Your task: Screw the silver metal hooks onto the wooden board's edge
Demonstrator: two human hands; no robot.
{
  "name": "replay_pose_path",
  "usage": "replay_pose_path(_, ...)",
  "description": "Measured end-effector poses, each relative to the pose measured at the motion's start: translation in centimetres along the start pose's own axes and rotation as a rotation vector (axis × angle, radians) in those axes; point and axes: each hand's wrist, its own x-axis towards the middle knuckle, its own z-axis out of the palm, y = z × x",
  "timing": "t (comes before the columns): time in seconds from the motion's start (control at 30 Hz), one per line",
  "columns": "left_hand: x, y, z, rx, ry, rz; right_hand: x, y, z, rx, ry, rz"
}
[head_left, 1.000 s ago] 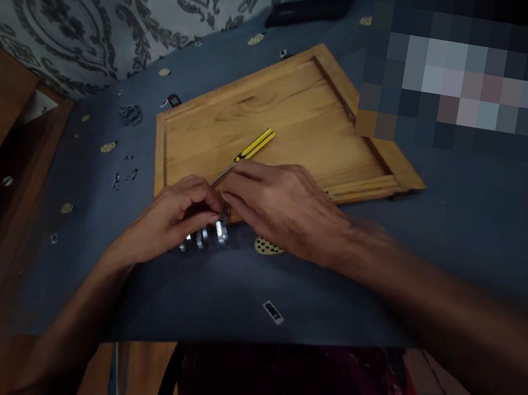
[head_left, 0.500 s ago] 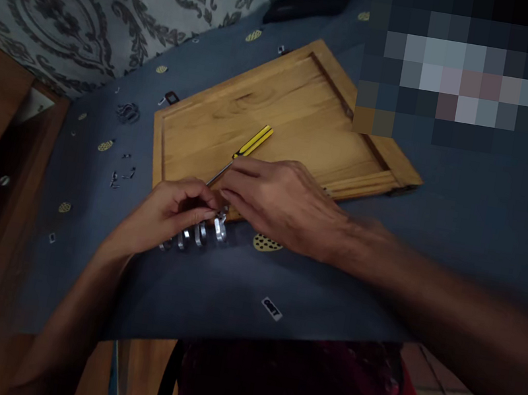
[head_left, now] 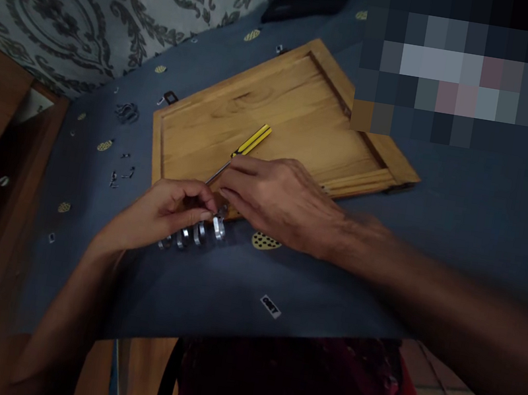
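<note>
A wooden framed panel (head_left: 279, 103) lies on the blue-covered table. Several shiny curved metal hooks (head_left: 199, 232) stick out in a row at its near left edge. My left hand (head_left: 161, 213) pinches the top of the rightmost metal hook (head_left: 218, 226) between thumb and forefinger. Just right of it, my right hand (head_left: 276, 199) has its fingers closed together over the panel's edge; whatever they hold is hidden. A screwdriver (head_left: 252, 140) with a yellow and black handle rests on the panel, its shaft running down behind my hands.
Left of the panel lie a tangle of dark metal pieces (head_left: 127, 112) and several small metal parts (head_left: 121, 176) on the blue tablecloth (head_left: 208, 295). A long black object (head_left: 307, 5) sits at the back by the patterned wall covering. A blurred-out block covers the upper right.
The view has shifted very slightly. Both hands keep the same place and pose at the rightmost hook, and the screwdriver has not moved.
</note>
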Motion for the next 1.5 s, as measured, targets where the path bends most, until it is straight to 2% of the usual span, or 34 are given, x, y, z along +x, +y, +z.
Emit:
replay_pose_path(0.5,0.7,0.0,-0.4,0.001,-0.102,0.013,0.0,-0.2,-0.2,-0.013,0.017,-0.02)
replay_pose_path(0.77,1.0,0.0,-0.6,0.017,-0.12,-0.031,0.0,0.1,0.1,-0.024,0.033,-0.037)
replay_pose_path(1.2,1.4,-0.7,-0.3,-0.085,-0.054,-0.025,0.0,0.3,0.2,-0.012,0.033,-0.027)
replay_pose_path(1.5,1.3,-0.4,-0.4,-0.039,-0.049,-0.018,0.0,0.1,0.0,-0.045,0.037,-0.026)
